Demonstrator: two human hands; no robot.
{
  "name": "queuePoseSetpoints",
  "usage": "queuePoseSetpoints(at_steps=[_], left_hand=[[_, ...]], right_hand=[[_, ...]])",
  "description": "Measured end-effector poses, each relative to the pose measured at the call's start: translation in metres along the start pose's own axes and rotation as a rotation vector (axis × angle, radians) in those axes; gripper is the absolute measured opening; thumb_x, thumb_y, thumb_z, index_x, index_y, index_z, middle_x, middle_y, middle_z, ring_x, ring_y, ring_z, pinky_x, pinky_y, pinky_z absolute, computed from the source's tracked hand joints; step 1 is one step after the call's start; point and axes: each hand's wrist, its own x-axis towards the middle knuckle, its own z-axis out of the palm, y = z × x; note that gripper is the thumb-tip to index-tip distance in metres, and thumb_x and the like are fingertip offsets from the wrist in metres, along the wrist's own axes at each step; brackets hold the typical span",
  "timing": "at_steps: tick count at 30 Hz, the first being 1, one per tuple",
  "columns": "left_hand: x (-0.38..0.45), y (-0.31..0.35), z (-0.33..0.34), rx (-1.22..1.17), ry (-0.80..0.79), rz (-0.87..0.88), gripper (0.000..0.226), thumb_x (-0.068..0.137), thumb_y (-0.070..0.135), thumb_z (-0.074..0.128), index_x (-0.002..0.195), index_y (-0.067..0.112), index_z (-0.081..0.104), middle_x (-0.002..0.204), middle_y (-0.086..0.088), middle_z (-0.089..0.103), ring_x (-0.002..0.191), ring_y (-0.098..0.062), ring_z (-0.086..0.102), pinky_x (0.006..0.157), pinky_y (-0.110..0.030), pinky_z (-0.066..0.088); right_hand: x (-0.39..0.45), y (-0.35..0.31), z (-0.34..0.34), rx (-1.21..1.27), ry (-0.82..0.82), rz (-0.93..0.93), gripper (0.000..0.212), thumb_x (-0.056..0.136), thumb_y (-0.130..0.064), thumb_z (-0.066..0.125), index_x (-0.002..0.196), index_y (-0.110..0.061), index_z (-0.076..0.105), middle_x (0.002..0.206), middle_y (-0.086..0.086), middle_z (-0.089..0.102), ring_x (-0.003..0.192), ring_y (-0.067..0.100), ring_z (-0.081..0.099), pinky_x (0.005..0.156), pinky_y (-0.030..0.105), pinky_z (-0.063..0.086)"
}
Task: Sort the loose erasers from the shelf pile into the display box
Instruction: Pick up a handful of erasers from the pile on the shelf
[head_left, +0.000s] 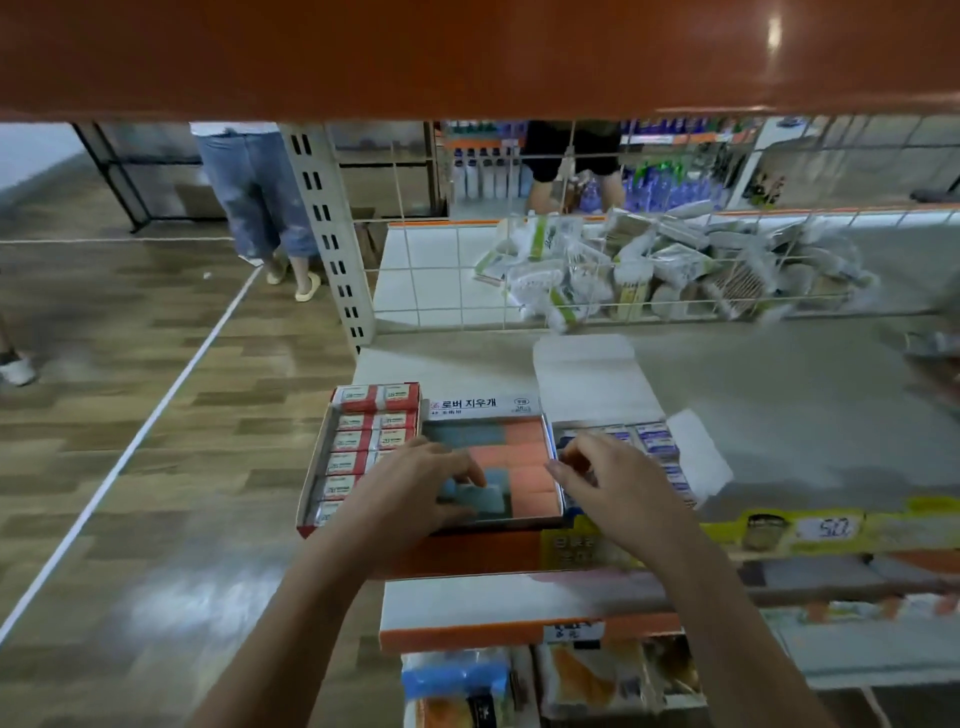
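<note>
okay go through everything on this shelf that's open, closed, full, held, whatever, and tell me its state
middle display box: open, nearly full of blue and orange erasers
blue eraser: tilted in the box, under the left hand's fingertips
left hand: touching the blue eraser
right hand: fingers curled, contents hidden
red-pack box: open, full
right box: flap up

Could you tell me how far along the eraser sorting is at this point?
Mostly done, it seems. The middle display box already holds rows of blue and orange erasers. In hand: the left hand presses a blue eraser into the box's near left corner, while the right hand hovers at its right edge; whether it holds anything is unclear. No loose pile shows, so I cannot judge what remains.
</note>
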Motion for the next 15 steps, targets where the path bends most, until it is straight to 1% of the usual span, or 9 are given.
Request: queuePoseSetpoints(at_steps=[3,6,8,12,15], left_hand=[[0.002,-0.003,-0.003,0.010,-0.042,0.047,0.028,0.084,0.042,0.063,0.112,0.038,0.060,0.117,0.012,0.056,0.106,-0.004,0.044,0.084,-0.022,0.038],[0.006,0.000,0.001,0.010,-0.049,0.091,0.029,0.086,0.044,0.060,0.114,0.039,0.060,0.121,0.012,0.056,0.110,-0.005,0.045,0.090,-0.025,0.041],[0.007,0.002,0.003,0.005,-0.055,0.116,0.029,0.088,0.044,0.057,0.116,0.038,0.059,0.121,0.012,0.055,0.110,-0.005,0.045,0.090,-0.024,0.041],[0.004,-0.007,-0.001,0.001,-0.117,0.172,0.031,0.094,0.033,0.051,0.124,0.037,0.057,0.123,0.015,0.053,0.113,-0.005,0.044,0.095,-0.023,0.040],[0.005,-0.010,-0.004,0.049,-0.139,0.222,0.034,0.095,0.026,0.050,0.127,0.037,0.055,0.124,0.016,0.052,0.115,-0.005,0.041,0.097,-0.022,0.037]], right_hand=[[-0.001,-0.004,0.002,-0.003,0.013,0.046,0.027,0.094,-0.046,0.044,0.094,-0.022,0.055,0.089,-0.007,0.057,0.079,0.008,0.054,0.068,0.025,0.043],[-0.002,-0.007,0.002,0.008,0.018,0.085,0.027,0.094,-0.046,0.045,0.097,-0.022,0.057,0.087,-0.006,0.061,0.079,0.010,0.057,0.072,0.029,0.048],[-0.003,-0.008,0.003,0.019,0.020,0.097,0.026,0.093,-0.046,0.045,0.097,-0.023,0.056,0.087,-0.007,0.063,0.080,0.011,0.059,0.073,0.031,0.050],[-0.004,-0.012,0.006,0.032,0.024,0.118,0.024,0.093,-0.047,0.044,0.095,-0.025,0.052,0.085,-0.009,0.062,0.079,0.011,0.060,0.073,0.033,0.051],[-0.004,-0.014,0.007,0.035,0.020,0.136,0.024,0.094,-0.047,0.044,0.096,-0.024,0.052,0.084,-0.007,0.063,0.078,0.011,0.060,0.074,0.036,0.052]])
